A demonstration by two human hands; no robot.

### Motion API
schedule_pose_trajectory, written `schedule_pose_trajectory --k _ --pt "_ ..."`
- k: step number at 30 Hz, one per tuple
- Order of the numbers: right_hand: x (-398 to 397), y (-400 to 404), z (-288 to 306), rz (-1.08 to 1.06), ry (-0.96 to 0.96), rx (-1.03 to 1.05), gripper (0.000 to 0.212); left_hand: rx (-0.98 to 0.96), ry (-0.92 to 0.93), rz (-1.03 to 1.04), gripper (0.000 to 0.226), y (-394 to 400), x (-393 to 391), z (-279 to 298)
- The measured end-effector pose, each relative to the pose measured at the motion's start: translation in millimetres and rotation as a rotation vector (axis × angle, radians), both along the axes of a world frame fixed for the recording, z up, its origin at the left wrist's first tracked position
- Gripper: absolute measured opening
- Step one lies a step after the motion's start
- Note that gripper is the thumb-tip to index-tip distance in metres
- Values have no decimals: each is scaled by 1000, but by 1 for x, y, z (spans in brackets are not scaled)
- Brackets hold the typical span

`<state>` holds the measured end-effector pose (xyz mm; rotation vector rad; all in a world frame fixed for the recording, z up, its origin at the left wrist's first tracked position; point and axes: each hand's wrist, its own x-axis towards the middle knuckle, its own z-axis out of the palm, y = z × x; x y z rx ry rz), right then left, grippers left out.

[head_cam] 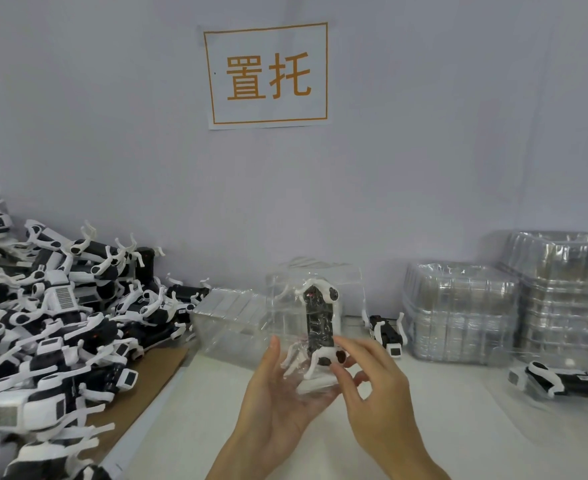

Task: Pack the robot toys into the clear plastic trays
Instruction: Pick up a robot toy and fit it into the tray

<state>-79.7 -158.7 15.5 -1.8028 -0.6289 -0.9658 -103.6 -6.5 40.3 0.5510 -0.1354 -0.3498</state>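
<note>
Tabletop [424,427] — hands [278,403] cradling trayed toy [318,320]

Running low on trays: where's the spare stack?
In the head view, the tray stacks stand at the right against the wall, behind a loose robot toy.

Toy factory packing stn: heap of identical black/white robot toys [53,327] on bench, stacks of clear plastic trays [514,306], printed orange-character wall sign [268,75].
</note>
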Motion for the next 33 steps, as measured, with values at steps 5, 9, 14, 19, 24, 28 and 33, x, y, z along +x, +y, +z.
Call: schedule_pose_trajectory --k 5,9,14,19,24,28,33 --pt "1 -1 0 -9 -34 -13 41 -3 -17 -33 69 1 1 -1" --pt "1 -1 0 -16 -40 -28 41 21 -59 -36 65 2 1 -2" --pt "-3 -3 1 -18 23 -57 45 83 -108 4 57 2 2 -5" --pt "-7 -3 2 -53 83 -88 49 144 -60 52 59 3 6 -9" --pt "-10 -7 8 -114 57 -95 67 172 -32 -18 56 1 7 -11" --pt "-12 -10 13 -124 38 -125 75 180 -37 -65 58 0 5 -12" --pt "-13 -11 13 -118 31 -166 71 195 -39 -68 58 0 4 -11"
